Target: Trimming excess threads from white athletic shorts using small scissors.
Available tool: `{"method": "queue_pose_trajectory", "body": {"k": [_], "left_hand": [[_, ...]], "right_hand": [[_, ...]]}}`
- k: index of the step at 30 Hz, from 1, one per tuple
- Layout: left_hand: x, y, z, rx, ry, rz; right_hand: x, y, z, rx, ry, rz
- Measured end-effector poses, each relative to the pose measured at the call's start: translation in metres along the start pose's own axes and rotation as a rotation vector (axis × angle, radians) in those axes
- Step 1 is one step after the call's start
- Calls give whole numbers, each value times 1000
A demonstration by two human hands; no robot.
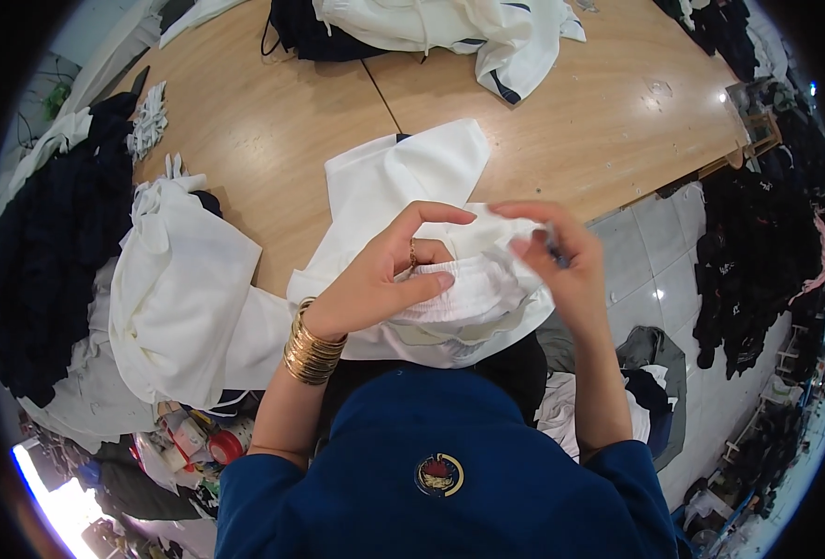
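Note:
White trousers lie across the table's near edge and my lap, their gathered elastic waistband toward me. My left hand, with gold bangles at the wrist, grips that waistband, its thumb pressed on the gathers and its other fingers curled behind the cloth. Just right of the waistband is my right hand, smeared by motion. Its fingers are bent round a small grey metallic thing, perhaps thread snips; the blur hides its exact kind. Whether that hand also touches the cloth I cannot tell.
A wooden table stretches ahead. More white garments are heaped at its left, with dark clothing beyond. White and navy garments lie at the far edge. Black clothes cover part of the tiled floor on the right.

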State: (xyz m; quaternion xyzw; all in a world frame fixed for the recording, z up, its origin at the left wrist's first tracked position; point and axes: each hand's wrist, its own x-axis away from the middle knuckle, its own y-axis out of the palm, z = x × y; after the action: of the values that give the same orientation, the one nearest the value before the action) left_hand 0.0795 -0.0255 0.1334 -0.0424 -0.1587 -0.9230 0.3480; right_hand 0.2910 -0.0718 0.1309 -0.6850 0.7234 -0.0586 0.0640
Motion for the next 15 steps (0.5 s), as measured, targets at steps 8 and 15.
{"method": "queue_pose_trajectory", "body": {"k": [8, 15], "left_hand": [[6, -2, -1, -51, 22, -43], [19, -6, 3, -571, 85, 138]], "right_hand": [[-6, 0, 5, -56, 43, 97], [5, -10, -2, 342, -56, -346]]}}
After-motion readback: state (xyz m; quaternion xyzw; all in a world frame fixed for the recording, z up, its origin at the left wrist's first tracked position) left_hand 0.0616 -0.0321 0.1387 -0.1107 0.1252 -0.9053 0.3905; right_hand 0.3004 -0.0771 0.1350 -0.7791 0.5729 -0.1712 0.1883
